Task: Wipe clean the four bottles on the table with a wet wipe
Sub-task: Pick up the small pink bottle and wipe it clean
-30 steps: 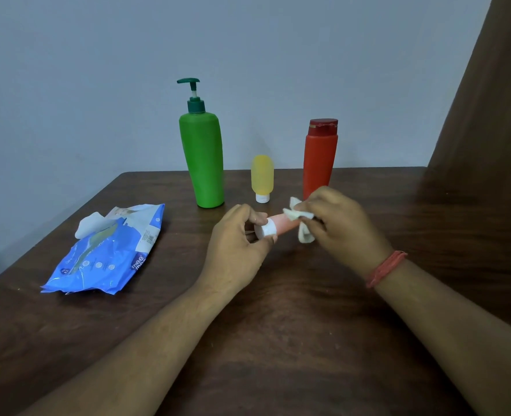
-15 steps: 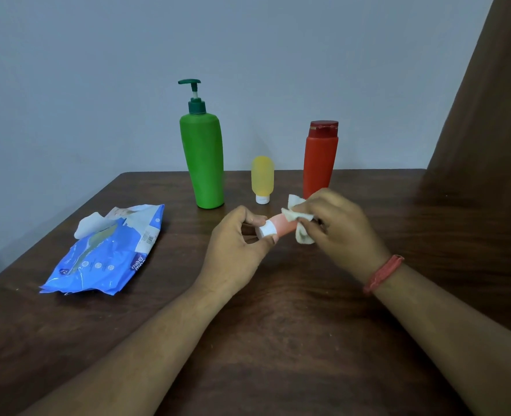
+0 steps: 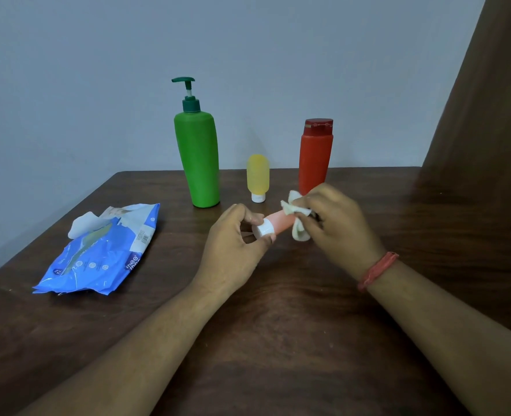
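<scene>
My left hand (image 3: 233, 247) grips a small pink bottle (image 3: 279, 222) by its white cap end, holding it sideways above the table. My right hand (image 3: 341, 225) presses a crumpled white wet wipe (image 3: 296, 219) around the bottle's far end, hiding that end. Behind my hands stand a tall green pump bottle (image 3: 200, 159), a small yellow bottle (image 3: 258, 175) resting on its white cap, and a red bottle (image 3: 315, 157) with a dark red lid, its base hidden by my right hand.
A blue pack of wet wipes (image 3: 101, 255) lies on the left of the dark wooden table (image 3: 278, 340), its flap open with a wipe sticking out. A grey wall stands behind the table. A brown curtain (image 3: 488, 115) hangs at the right.
Both hands stay at the pink bottle. My right hand with the wipe has shifted slightly along the bottle's far end. The standing bottles have not moved.
</scene>
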`<state>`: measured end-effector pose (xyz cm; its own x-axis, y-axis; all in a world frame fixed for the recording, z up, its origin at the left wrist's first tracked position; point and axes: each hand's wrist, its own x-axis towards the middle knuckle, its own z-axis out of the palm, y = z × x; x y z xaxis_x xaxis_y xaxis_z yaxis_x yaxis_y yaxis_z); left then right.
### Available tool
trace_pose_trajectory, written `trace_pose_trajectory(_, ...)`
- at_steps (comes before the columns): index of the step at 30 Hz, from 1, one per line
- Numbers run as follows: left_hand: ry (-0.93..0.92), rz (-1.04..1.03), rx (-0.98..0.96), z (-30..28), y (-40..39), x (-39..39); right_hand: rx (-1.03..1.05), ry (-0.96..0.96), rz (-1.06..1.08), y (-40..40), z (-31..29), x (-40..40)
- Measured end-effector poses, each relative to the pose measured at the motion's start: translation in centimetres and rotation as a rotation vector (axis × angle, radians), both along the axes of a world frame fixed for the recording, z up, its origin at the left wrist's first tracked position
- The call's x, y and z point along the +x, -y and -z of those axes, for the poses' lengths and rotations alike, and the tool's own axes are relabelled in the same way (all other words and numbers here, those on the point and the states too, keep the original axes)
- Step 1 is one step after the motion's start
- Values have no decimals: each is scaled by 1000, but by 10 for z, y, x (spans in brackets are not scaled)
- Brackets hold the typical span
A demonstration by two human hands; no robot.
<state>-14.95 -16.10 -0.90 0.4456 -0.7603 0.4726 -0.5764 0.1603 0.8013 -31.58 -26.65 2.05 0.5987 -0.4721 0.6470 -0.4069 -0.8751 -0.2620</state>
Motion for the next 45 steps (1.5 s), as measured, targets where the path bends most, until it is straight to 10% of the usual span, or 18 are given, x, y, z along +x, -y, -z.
trace_pose_trajectory(45,32,5,-24,-7,-6,-5,-5,60,97,7,-4,-8)
